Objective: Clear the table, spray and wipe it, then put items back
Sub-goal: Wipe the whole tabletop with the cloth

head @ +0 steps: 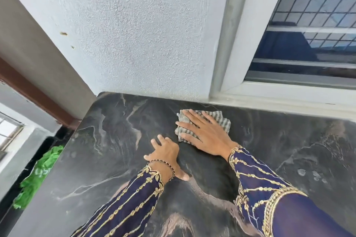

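— Where is the cloth point(221, 121)?

— On the dark marbled counter point(107, 159), toward its far edge, close to the wall point(134, 34) and just short of the window point(308, 44) sill. The right hand point(207, 137) lies flat on top of it, fingers straight and spread, palm down, gripping nothing. The fingers cover the cloth's left half; its striped grey fabric shows beyond the fingertips and on the right side.

— And the left hand point(166, 153)?

— It rests on the bare counter, nearer the person and left of the cloth. The fingers are slightly bent with their tips on the stone, the thumb stretched back. It holds nothing. Its fingertips come near the cloth's near-left corner but seem apart from it.

— Anything else about?

— A green crumpled bag point(38, 175) lies below the counter's left edge. A few water drops point(308, 174) sit on the counter to the right, well apart from the cloth. Both navy sleeves point(256, 179) carry gold embroidery, and a beaded bracelet point(163, 166) circles the left wrist.

— Which way does the cloth run?

— It is folded into a rumpled patch, its longer side roughly along the wall. The hand hides too much to be surer.
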Tool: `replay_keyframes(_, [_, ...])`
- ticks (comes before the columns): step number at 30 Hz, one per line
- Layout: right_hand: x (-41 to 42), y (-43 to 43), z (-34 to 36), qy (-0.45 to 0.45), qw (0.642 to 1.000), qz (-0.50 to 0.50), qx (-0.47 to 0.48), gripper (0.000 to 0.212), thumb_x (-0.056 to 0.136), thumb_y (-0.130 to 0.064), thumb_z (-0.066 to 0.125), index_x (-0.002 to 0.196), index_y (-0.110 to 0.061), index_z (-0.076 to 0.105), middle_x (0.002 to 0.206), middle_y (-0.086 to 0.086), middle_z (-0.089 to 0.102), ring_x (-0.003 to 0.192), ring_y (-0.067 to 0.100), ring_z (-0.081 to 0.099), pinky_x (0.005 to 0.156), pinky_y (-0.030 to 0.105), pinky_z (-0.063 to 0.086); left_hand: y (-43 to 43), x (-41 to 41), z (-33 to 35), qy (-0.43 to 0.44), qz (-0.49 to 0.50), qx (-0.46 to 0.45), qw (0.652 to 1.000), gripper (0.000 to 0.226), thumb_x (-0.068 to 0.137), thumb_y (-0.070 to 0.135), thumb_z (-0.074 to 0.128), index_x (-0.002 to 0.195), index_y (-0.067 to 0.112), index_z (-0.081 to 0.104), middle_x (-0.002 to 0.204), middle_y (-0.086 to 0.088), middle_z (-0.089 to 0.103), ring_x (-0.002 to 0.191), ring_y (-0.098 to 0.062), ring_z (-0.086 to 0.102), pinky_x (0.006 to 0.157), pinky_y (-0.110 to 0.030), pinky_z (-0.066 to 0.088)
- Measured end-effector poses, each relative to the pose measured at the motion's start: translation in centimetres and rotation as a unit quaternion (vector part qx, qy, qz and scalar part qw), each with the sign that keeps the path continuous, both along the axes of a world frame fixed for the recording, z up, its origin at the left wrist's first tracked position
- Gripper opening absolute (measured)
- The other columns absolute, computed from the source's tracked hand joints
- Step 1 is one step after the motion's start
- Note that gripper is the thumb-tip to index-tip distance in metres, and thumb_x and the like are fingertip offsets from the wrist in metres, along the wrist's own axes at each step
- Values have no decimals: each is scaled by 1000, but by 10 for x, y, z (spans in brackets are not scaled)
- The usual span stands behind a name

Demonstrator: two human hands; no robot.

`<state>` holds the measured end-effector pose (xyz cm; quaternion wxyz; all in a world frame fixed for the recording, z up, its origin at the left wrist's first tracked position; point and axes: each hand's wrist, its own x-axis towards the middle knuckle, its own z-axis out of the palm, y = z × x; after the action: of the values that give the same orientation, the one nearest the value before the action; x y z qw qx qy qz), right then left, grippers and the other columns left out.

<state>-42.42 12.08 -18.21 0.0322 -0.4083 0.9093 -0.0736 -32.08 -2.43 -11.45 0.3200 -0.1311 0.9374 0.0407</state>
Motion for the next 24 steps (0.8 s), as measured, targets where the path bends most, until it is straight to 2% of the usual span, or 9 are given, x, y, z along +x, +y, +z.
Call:
replay_keyframes(4, [-27,-9,1,-1,1000,-20,3,60,100,-66,11,158,-49,19,172,-12,4,157,6,1,128,42,5,3,-6,-9,-32,16,-7,999,138,52,54,88,145,-8,7,156,-25,2,144,-48,4,99,-70,37])
replay_keyframes(6, [-31,-10,0,-3,1000,-25,-1,61,100,-66,11,157,-49,19,172,-12,6,158,6,3,128,42,5,3,-10,-10,-46,6,-16,999,135,53,54,87,145,-9,11,154,-28,6,143,-52,4,99,-71,37])
replay_keyframes(9, [-31,-8,1,-11,1000,-17,-1,60,101,-67,14,158,-48,18,172,-10,5,158,7,1,129,42,4,5,-13,-11,-61,-20,-29,997,132,55,55,86,143,-12,13,150,-33,15,140,-57,4,107,-68,31])
replay_keyframes(13, [-33,16,4,-10,1000,-20,-3,60,102,-67,16,158,-48,18,172,-11,3,158,6,0,129,42,3,2,-7,-10,-41,29,7,999,140,54,49,88,145,-11,0,156,-31,-8,142,-54,-8,105,-70,32])
replay_keyframes(20, [-39,103,3,-16,996,-80,23,65,98,-71,3,159,-51,7,171,-13,-6,156,5,-9,129,40,-2,5,-7,-8,-35,6,-16,999,136,54,55,86,144,-11,9,154,-32,3,142,-55,-2,112,-60,30])
replay_keyframes(24, [-29,105,5,-31,992,-122,32,66,97,-73,7,159,-51,5,170,-12,-11,156,6,-13,128,41,-6,9,-9,-2,-49,-8,-38,998,125,57,54,86,141,-10,20,152,-32,12,141,-57,3,112,-60,30])
